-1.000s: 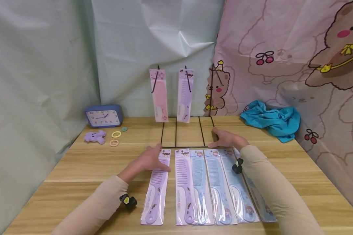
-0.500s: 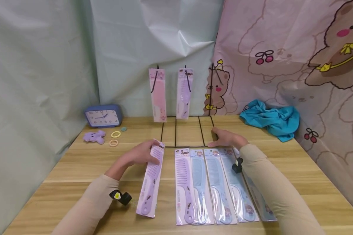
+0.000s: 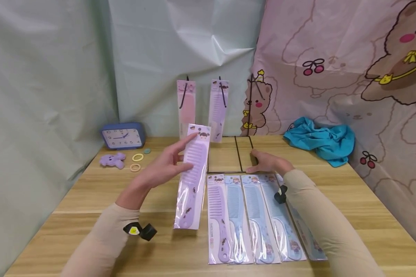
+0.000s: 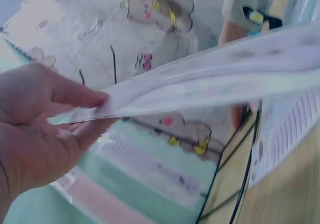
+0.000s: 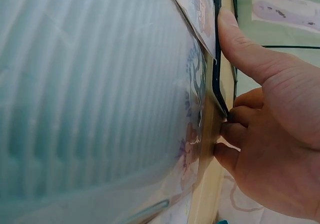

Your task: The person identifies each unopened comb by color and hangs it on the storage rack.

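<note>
In the head view, my left hand (image 3: 164,165) holds a purple comb (image 3: 193,179) in clear packaging, pinched at its left edge and raised above the table. The left wrist view shows the thumb and fingers on either side of the thin package (image 4: 210,77). My right hand (image 3: 266,161) grips the front right corner of a black wire display rack (image 3: 225,172), thumb against the wire (image 5: 217,59) in the right wrist view. A packaged pink comb (image 3: 186,102) and a packaged purple comb (image 3: 217,107) hang from the rack's hooks; the raised comb partly covers the pink one.
Another packaged purple comb (image 3: 219,219) and several packaged blue combs (image 3: 258,215) lie in a row before the rack. At left are a blue clock (image 3: 123,136), a purple toy (image 3: 112,160) and small rings (image 3: 137,157). A turquoise cloth (image 3: 320,140) lies at right.
My left hand has picked the leftmost purple comb off the table and brought it up and forward toward the rack. The right hand has stayed at the rack's corner.
</note>
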A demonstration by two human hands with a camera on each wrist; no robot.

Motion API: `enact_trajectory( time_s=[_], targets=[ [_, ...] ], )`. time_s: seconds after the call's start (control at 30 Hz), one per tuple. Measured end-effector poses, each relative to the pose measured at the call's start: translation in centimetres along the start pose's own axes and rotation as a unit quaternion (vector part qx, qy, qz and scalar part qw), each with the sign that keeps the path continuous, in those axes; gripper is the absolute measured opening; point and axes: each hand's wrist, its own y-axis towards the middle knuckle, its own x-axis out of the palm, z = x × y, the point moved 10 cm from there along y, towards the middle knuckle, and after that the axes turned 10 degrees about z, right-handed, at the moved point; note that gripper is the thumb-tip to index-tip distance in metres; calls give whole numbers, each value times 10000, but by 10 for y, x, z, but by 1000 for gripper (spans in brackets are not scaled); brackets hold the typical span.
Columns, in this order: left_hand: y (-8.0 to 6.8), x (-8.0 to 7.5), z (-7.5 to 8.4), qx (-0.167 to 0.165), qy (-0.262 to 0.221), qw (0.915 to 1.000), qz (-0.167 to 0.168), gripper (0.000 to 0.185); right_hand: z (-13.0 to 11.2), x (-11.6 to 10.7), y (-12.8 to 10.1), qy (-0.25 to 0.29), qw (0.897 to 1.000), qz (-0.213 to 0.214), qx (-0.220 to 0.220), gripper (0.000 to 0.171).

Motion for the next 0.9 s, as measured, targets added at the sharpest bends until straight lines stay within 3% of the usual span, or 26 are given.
enact_trajectory(
  time_s=[0.13,0.27,0.6,0.9],
  targets=[
    [13,5,13,264,-517,9972,465,68,1,1,0,-25,10000,6,11,106],
    [25,14,16,240,-877,9932,727,64,-1,1,0,1,10000,8,-51,105],
    [54,27,18,-4,-1173,9884,960,69,-5,-4,0,-19,9998,85,-172,103],
    [66,29,7,-194,-1156,9874,1060,70,-1,-2,0,13,9999,90,-93,104]
  ],
)
